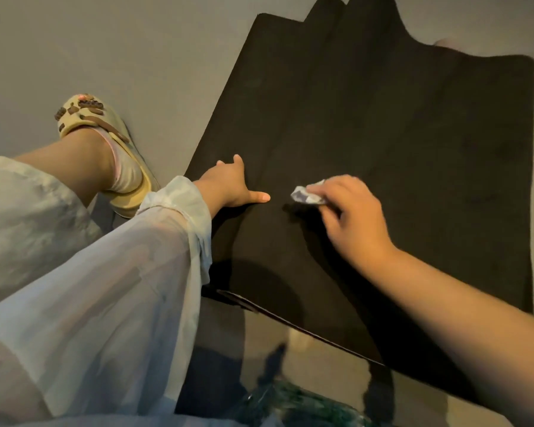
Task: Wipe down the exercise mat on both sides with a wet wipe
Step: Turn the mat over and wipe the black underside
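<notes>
A black exercise mat (398, 143) lies on the grey floor, and its far end rises in folds. My right hand (350, 211) grips a crumpled white wet wipe (307, 195) and holds it down on the mat near its middle. My left hand (232, 186) rests flat on the mat close to its left edge, with the fingers spread and the thumb pointing toward the wipe. A loose pale sleeve covers my left arm.
My left foot in a cream sandal (105, 149) stands on the grey floor (121, 50) just left of the mat. A dark green shiny object (290, 405) sits at the bottom edge near the mat's near end, which is lifted off the floor.
</notes>
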### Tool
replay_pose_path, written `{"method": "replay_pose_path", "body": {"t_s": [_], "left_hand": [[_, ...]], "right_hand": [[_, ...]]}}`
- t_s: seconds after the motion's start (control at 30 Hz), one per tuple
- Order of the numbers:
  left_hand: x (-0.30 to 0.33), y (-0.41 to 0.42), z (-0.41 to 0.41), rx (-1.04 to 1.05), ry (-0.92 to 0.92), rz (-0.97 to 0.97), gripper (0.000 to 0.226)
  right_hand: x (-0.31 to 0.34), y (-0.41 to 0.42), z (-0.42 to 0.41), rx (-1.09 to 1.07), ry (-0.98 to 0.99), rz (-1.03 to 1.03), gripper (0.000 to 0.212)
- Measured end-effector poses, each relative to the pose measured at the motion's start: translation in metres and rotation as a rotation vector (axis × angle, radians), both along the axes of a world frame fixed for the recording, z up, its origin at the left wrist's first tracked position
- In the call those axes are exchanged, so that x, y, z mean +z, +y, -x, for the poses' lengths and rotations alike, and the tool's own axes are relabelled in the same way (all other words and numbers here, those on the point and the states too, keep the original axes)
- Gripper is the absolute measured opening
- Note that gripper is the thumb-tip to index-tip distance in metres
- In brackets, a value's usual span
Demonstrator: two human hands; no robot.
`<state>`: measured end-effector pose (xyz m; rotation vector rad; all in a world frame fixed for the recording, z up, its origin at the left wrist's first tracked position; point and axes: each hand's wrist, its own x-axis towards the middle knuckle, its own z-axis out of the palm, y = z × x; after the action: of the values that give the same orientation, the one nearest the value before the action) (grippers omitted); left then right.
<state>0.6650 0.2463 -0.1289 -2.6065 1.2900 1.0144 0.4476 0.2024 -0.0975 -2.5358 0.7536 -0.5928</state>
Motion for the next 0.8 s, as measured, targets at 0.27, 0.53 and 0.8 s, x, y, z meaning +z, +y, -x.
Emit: {"method": "replay_pose_path", "body": {"t_s": [0.27, 0.53, 0.8], "left_hand": [[-0.004, -0.001, 0.000, 0.000, -0.051, -0.019, 0.113], [0.011, 0.007, 0.022, 0.120, -0.110, 0.030, 0.100], [0.072, 0.001, 0.131, -0.221, 0.512, 0.547, 0.022]], "right_hand": [[-0.034, 0.046, 0.008, -0.100, 0.126, -0.229, 0.018], [-0.013, 0.086, 0.045, -0.003, -0.025, -0.551, 0.026], [0.019, 0.022, 0.063, -0.353, -0.355, -0.757, 0.029]]}}
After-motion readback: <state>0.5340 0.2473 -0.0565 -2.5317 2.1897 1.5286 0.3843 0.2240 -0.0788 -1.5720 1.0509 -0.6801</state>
